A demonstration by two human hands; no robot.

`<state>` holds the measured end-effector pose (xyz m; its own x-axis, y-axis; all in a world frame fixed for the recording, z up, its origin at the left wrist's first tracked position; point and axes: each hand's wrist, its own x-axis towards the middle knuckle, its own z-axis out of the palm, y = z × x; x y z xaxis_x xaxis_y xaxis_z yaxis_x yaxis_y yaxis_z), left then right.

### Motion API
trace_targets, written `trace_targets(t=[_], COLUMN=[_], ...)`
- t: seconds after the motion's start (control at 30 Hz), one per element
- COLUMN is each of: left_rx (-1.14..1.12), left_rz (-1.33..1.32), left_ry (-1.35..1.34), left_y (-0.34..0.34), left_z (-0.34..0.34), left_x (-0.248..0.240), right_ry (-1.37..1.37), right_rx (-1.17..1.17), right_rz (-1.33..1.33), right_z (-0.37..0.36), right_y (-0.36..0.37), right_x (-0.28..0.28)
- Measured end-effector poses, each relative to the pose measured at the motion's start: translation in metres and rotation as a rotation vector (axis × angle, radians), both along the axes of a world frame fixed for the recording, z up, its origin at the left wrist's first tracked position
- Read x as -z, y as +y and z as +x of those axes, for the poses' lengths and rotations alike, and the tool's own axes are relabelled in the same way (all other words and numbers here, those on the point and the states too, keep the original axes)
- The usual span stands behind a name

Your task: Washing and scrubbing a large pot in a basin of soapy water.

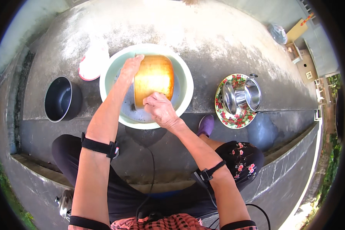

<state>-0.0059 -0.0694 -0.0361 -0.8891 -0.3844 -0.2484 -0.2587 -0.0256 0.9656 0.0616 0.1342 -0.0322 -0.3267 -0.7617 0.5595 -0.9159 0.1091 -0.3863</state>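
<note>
A pale green-white basin (185,100) with greyish water in it stands on the ground before me. In it a golden-brown pot (154,78) is tipped on its side, its outer wall turned up to the light. My left hand (132,66) holds the pot's far left rim, fingers curled over the edge. Against the pot's near side lies my right hand (160,108), closed in a fist. Anything inside that fist is hidden.
Left of the basin stands a black pot (63,99); a bright white dish with a red rim (91,65) is behind it. To the right, a floral tray (235,120) carries shiny metal cookware (253,95). A step edge runs across the concrete near my feet.
</note>
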Motion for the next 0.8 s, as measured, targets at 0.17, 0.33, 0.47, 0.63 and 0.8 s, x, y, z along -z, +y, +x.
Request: trace_targets(t=[0.17,0.33,0.47,0.63,0.8], left_rx=[-0.197,-0.200,-0.128,0.096,0.643], left_rz=[0.406,0.085,-0.423,-0.879,-1.147], left_ry=[0.157,0.222,0.170,0.221,-0.135], left_y=[0.056,0.091,0.114,0.127,0.112], left_z=[0.045,0.060,0.051,0.040,0.049], left_x=[-0.007,-0.016,-0.021,-0.019,0.009], right_ry=[-0.299,-0.633,-0.734,-0.895,-1.251], right_rx=[0.478,0.864,0.810,0.727,0.646], right_rz=[-0.131,-0.082,0.080,0.166,0.141], right_z=[-0.012,0.001,-0.005,-0.024,-0.024], right_y=[0.028,0.024,0.024,0.032,0.033], right_x=[-0.016,-0.026,-0.027,-0.007,-0.003])
